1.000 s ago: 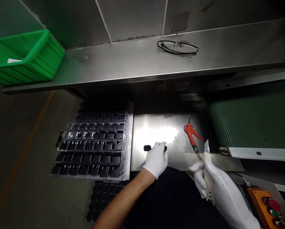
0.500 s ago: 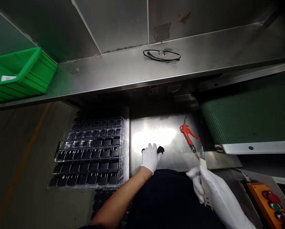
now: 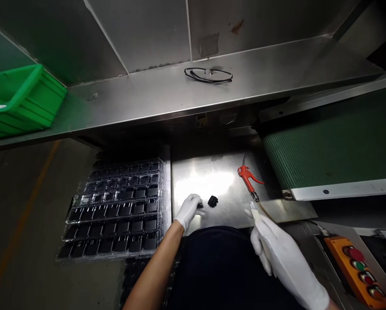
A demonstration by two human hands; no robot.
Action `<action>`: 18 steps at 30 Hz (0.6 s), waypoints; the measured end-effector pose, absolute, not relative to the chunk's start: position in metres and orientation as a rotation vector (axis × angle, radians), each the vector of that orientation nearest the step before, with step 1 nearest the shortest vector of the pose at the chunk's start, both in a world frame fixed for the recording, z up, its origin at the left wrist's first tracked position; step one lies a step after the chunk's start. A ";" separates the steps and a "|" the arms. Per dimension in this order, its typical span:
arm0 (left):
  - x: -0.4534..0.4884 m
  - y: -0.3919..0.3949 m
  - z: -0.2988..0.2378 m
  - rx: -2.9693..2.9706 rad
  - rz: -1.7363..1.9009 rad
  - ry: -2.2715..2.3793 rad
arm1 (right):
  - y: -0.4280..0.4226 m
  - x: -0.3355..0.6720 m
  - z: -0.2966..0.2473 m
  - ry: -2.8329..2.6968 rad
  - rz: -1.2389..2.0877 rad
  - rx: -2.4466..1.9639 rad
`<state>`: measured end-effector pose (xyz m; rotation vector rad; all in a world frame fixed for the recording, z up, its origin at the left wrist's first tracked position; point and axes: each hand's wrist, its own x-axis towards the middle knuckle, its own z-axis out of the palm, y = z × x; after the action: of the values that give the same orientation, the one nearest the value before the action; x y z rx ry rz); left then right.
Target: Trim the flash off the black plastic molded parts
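1. L hand: our white-gloved left hand (image 3: 189, 209) rests at the near edge of the shiny steel work plate (image 3: 212, 181). Its fingers are drawn together, tips at a small black moulded part (image 3: 200, 206). The part is mostly hidden, so we can't tell if it's truly pinched or only touched.
2. A second small black moulded part (image 3: 213, 201) lies loose on the plate just right of that one, apart from the fingers.
3. R hand: our white-gloved right hand (image 3: 273, 247) is closed round a thin white flat strip (image 3: 256, 212), whose tip points far-left toward the plate. It sits near the nozzle of the red plastic air blow gun (image 3: 247, 177), which lies on the plate's right side.
4. Left of the plate: a clear plastic blister tray (image 3: 122, 206) with rows of black square pieces, stacked on more trays.
5. Step in hand, as we judge it: gathering the loose black parts off the plate w/ the L hand while the R hand keeps the strip out of the way.
6. Any next move calls for a firm fingertip pinch, as the parts are tiny and the plate is slick. The second part needs only a short reach right.
7. Also there: wire-framed glasses (image 3: 208, 75) on the far steel shelf (image 3: 277, 73), a green plastic bin (image 3: 18, 101) far left, a green ribbed conveyor belt (image 3: 325, 150) right, and an orange button box (image 3: 357, 267) near right.
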<state>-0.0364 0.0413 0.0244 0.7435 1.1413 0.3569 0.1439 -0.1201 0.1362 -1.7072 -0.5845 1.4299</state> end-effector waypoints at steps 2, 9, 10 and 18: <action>-0.037 0.037 0.056 0.603 0.421 1.038 | -0.119 0.143 0.137 -0.582 1.399 -1.732; -0.031 0.015 0.138 0.142 0.571 0.641 | -0.110 0.136 0.144 -0.584 1.477 -1.781; -0.030 0.013 0.144 0.152 0.564 0.624 | -0.111 0.136 0.145 -0.598 1.477 -1.806; -0.030 0.008 0.158 0.074 0.555 0.597 | -0.119 0.139 0.155 -0.768 1.307 -1.842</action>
<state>-0.0303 0.0081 0.1583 0.0738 0.5970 0.5546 0.1387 -0.1186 0.1551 -1.8416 -0.7676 1.3068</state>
